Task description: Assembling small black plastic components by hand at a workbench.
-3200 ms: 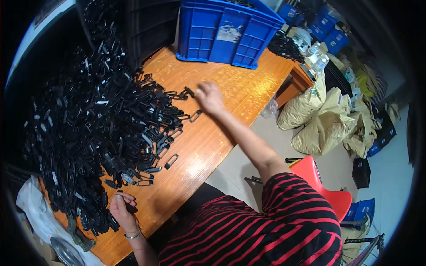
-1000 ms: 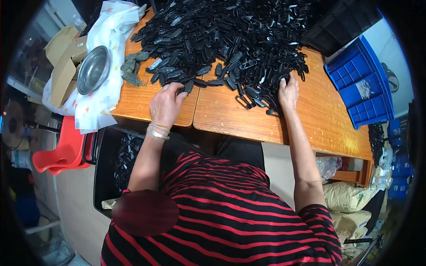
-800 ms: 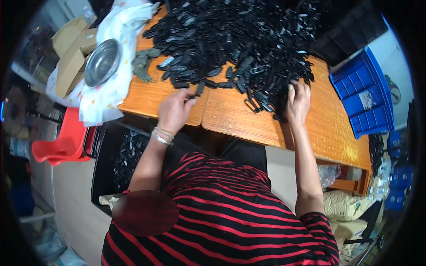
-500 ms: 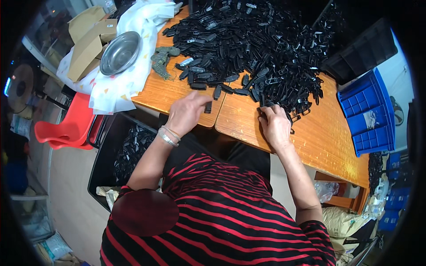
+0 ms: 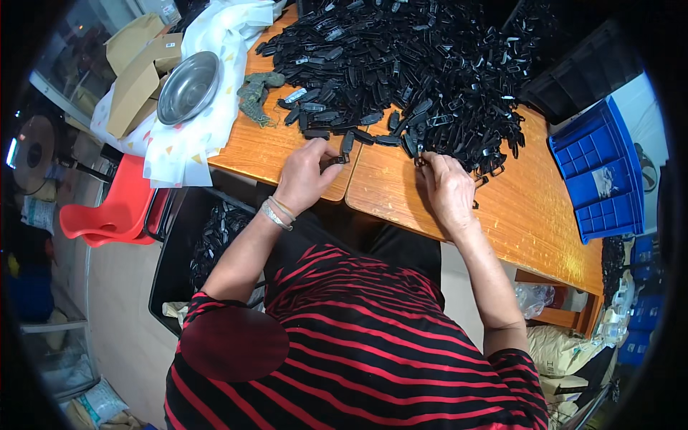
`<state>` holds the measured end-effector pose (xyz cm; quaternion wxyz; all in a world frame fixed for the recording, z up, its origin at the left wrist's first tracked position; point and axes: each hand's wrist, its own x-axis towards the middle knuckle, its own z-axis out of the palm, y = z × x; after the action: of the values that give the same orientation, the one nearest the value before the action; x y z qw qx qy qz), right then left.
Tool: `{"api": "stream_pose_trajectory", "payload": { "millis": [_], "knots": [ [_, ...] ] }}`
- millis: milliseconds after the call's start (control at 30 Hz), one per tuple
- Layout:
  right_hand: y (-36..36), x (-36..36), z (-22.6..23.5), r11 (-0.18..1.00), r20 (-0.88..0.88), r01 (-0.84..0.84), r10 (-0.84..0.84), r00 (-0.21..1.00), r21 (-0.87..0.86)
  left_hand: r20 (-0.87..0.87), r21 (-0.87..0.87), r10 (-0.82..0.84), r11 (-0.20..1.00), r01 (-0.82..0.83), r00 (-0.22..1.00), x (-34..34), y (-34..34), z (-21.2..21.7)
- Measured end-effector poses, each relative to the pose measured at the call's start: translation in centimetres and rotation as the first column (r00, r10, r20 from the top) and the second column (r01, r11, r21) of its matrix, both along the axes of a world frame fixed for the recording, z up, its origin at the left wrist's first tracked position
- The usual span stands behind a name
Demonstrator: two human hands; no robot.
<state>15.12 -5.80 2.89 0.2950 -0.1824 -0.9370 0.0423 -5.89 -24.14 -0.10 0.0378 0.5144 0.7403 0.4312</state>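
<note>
A large heap of small black plastic parts [image 5: 416,64] covers the far half of an orange wooden table [image 5: 516,215]. My left hand [image 5: 304,175], with a bracelet at the wrist, rests at the table's near edge and pinches one black part [image 5: 335,160] between thumb and fingers. My right hand [image 5: 448,190] lies palm down at the heap's near rim, its fingertips on a few loose black parts [image 5: 419,159]. I cannot tell whether it grips one.
A steel bowl [image 5: 188,86] sits on white cloth [image 5: 215,43] at the table's left end, beside a crumpled green glove [image 5: 254,93]. A blue crate [image 5: 602,172] stands at the right. Below the table are a black bin of parts [image 5: 215,244] and a red chair [image 5: 115,208].
The view swung from the table's far side to straight over it. Both hands drew in toward the heap's near edge, and my left hand now pinches a black part.
</note>
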Motion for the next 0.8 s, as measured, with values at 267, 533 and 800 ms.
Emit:
{"api": "stream_pose_trajectory", "payload": {
  "millis": [267,533,800],
  "knots": [
    [-5.8,-3.3,-0.5,0.589,-0.351,-0.271,-0.023,0.936,-0.761,0.759,0.168,-0.126,0.986,-0.006,0.639,5.0,2.9,-1.2],
    [-5.0,-2.5,-2.2,0.771,-0.242,-0.16,0.007,0.97,-0.616,0.496,0.156,-0.152,0.984,0.084,0.855,7.3,2.6,-1.1],
    [-5.8,-2.6,-1.2,0.827,-0.273,-0.179,0.032,0.961,-0.533,0.82,0.163,-0.211,0.977,0.136,0.532,6.4,2.1,-0.5]
  ]
}}
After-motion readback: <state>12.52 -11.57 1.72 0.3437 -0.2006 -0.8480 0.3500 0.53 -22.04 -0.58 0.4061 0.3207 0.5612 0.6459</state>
